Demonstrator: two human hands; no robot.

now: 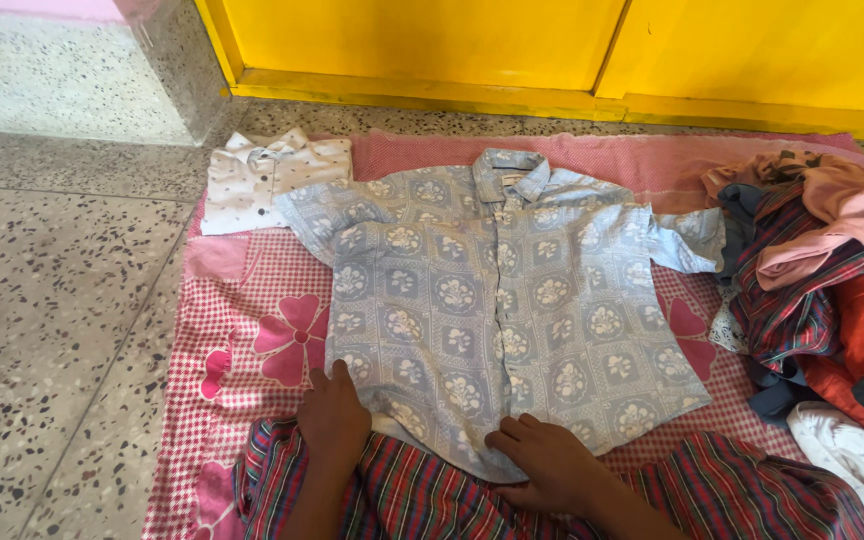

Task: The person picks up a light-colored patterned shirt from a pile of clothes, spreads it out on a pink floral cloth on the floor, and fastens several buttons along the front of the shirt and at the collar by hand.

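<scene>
from the head camera i see my left hand (333,418) and my right hand (550,462) lying flat and open, holding nothing, on the bottom edge of the light blue patterned short-sleeve shirt (492,300). it lies spread in the middle of the pink checked cloth (242,330). a pile of clothes (832,300) sits at three o'clock.

One blue patterned shirt (497,300) spread flat, one folded white shirt (267,175), one heap of clothes (832,300), two hands, left hand (332,420), right hand (552,465)
</scene>
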